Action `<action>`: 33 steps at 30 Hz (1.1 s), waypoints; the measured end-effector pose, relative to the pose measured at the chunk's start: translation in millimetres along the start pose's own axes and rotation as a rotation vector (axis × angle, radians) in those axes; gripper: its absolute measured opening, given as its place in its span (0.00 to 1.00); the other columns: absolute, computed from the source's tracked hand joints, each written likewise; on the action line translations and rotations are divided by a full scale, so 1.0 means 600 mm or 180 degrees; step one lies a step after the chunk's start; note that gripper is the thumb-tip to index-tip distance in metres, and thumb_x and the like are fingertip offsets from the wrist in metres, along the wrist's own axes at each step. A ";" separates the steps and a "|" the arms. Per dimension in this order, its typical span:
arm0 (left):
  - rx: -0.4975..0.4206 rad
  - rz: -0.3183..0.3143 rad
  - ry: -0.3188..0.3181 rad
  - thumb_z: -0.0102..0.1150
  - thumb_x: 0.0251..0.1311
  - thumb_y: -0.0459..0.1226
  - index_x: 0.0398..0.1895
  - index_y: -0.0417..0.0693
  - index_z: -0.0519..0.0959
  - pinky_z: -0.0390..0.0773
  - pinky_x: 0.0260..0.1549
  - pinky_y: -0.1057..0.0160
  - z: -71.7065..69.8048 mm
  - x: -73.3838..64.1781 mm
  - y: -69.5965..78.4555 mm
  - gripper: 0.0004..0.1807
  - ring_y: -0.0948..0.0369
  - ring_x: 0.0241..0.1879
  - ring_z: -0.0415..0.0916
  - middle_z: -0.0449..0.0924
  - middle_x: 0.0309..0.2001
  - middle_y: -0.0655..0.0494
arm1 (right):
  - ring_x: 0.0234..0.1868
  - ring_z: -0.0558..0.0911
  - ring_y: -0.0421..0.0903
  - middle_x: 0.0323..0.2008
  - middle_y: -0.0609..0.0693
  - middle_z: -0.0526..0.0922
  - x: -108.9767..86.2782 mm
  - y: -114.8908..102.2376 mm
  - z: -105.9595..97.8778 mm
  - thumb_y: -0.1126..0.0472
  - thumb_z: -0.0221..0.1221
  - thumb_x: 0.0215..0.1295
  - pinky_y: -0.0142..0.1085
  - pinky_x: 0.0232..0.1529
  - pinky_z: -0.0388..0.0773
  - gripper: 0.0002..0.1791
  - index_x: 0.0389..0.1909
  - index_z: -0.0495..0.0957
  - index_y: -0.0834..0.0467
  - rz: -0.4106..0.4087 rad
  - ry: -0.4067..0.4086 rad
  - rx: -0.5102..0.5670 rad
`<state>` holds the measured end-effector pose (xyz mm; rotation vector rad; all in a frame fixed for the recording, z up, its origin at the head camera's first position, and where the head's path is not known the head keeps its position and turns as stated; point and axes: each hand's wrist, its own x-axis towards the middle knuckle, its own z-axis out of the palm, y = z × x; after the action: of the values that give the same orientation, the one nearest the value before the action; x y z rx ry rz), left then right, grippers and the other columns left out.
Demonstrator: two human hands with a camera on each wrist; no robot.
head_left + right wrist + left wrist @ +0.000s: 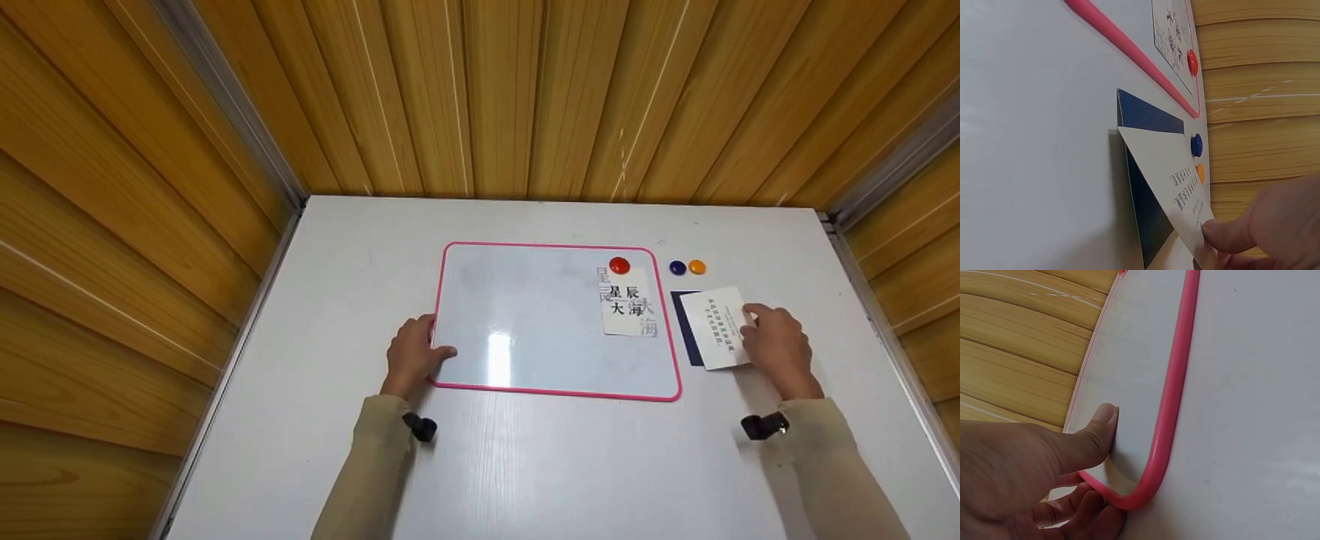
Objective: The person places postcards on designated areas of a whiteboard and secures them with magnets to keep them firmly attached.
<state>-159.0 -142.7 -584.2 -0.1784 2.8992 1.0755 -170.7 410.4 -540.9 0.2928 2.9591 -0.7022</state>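
A small whiteboard [540, 322] with a pink frame lies flat on the table. My left hand [412, 354] grips its left edge, thumb on top and fingers at the frame, as the left wrist view shows. A white card [712, 330] with printed characters is pinched by its right edge in my right hand [776, 349]. In the right wrist view the card tilts above a dark blue card [1148, 115] lying on the table. On the board's right side, a printed card [624, 321] sits under a red round magnet [619, 265].
A blue magnet [678, 268] and an orange magnet [697, 267] stand side by side behind the dark blue card. The white table [247, 450] is bounded at the back and sides by wood-patterned walls [495, 97].
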 end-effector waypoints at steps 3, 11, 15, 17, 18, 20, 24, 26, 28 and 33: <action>0.0053 0.0030 -0.0002 0.81 0.51 0.42 0.67 0.39 0.75 0.78 0.46 0.47 0.001 0.001 -0.001 0.40 0.51 0.42 0.76 0.80 0.44 0.47 | 0.40 0.76 0.61 0.49 0.73 0.75 0.000 0.002 -0.003 0.67 0.54 0.74 0.46 0.32 0.71 0.24 0.67 0.68 0.73 -0.0069 -0.0016 0.0017; 0.0001 -0.0006 0.0012 0.81 0.51 0.42 0.67 0.40 0.75 0.78 0.48 0.47 0.001 -0.001 0.000 0.40 0.51 0.43 0.76 0.80 0.45 0.47 | 0.47 0.77 0.65 0.58 0.79 0.72 0.001 0.003 -0.008 0.66 0.53 0.75 0.48 0.38 0.75 0.21 0.64 0.72 0.73 -0.0065 -0.0124 0.0140; 0.0030 -0.0019 -0.0003 0.81 0.50 0.41 0.67 0.39 0.75 0.78 0.48 0.47 0.001 -0.001 0.001 0.41 0.51 0.43 0.76 0.80 0.45 0.46 | 0.46 0.76 0.64 0.58 0.79 0.72 0.001 0.001 -0.011 0.67 0.54 0.75 0.47 0.38 0.74 0.20 0.64 0.73 0.72 -0.0059 -0.0101 0.0189; 0.0040 -0.0016 -0.0008 0.81 0.50 0.41 0.67 0.40 0.75 0.78 0.48 0.47 0.001 0.000 0.001 0.40 0.51 0.42 0.77 0.80 0.45 0.47 | 0.45 0.75 0.63 0.59 0.78 0.72 0.000 -0.001 -0.012 0.68 0.54 0.75 0.45 0.37 0.73 0.20 0.64 0.73 0.72 -0.0067 -0.0073 0.0216; 0.0041 -0.0012 -0.0009 0.81 0.50 0.41 0.67 0.40 0.75 0.78 0.48 0.47 0.001 0.000 0.000 0.40 0.51 0.42 0.77 0.80 0.45 0.47 | 0.45 0.75 0.63 0.59 0.78 0.72 0.000 -0.002 -0.012 0.68 0.54 0.75 0.45 0.36 0.73 0.21 0.64 0.73 0.72 -0.0064 -0.0056 0.0233; 0.0039 -0.0007 -0.0007 0.81 0.50 0.42 0.67 0.40 0.75 0.78 0.48 0.47 0.001 0.000 0.000 0.40 0.52 0.42 0.77 0.80 0.45 0.47 | 0.44 0.74 0.62 0.60 0.77 0.73 -0.001 -0.004 -0.013 0.69 0.54 0.75 0.43 0.35 0.72 0.21 0.64 0.73 0.71 -0.0062 -0.0006 0.0261; 0.0025 0.0001 -0.0007 0.81 0.50 0.41 0.67 0.41 0.75 0.78 0.49 0.47 0.001 0.001 -0.002 0.40 0.52 0.43 0.77 0.81 0.46 0.47 | 0.44 0.75 0.61 0.60 0.75 0.73 -0.002 -0.009 -0.016 0.69 0.54 0.75 0.42 0.34 0.70 0.21 0.66 0.73 0.70 -0.0064 0.0096 0.0318; 0.0026 0.0005 -0.0006 0.81 0.50 0.41 0.67 0.40 0.75 0.78 0.48 0.47 0.001 0.001 -0.002 0.40 0.52 0.43 0.77 0.81 0.46 0.47 | 0.44 0.75 0.61 0.60 0.75 0.74 -0.002 -0.011 -0.017 0.69 0.54 0.76 0.41 0.34 0.70 0.21 0.66 0.73 0.69 -0.0088 0.0143 0.0334; 0.0023 0.0010 -0.0004 0.81 0.50 0.41 0.67 0.40 0.75 0.78 0.48 0.47 0.001 0.000 -0.003 0.40 0.51 0.43 0.77 0.81 0.46 0.47 | 0.44 0.75 0.60 0.59 0.74 0.74 -0.003 -0.013 -0.018 0.69 0.54 0.76 0.40 0.33 0.70 0.21 0.66 0.73 0.69 -0.0117 0.0190 0.0355; 0.0032 0.0093 0.0018 0.81 0.50 0.42 0.66 0.39 0.75 0.78 0.48 0.46 0.001 0.000 -0.003 0.40 0.50 0.44 0.77 0.80 0.45 0.46 | 0.40 0.77 0.58 0.56 0.72 0.77 -0.005 -0.016 -0.020 0.69 0.54 0.75 0.35 0.28 0.69 0.19 0.64 0.76 0.68 -0.0226 0.0373 0.0379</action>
<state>-158.5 -143.7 -586.0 -0.1395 2.9207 1.0660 -170.2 406.9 -525.2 0.2464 3.0570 -0.9020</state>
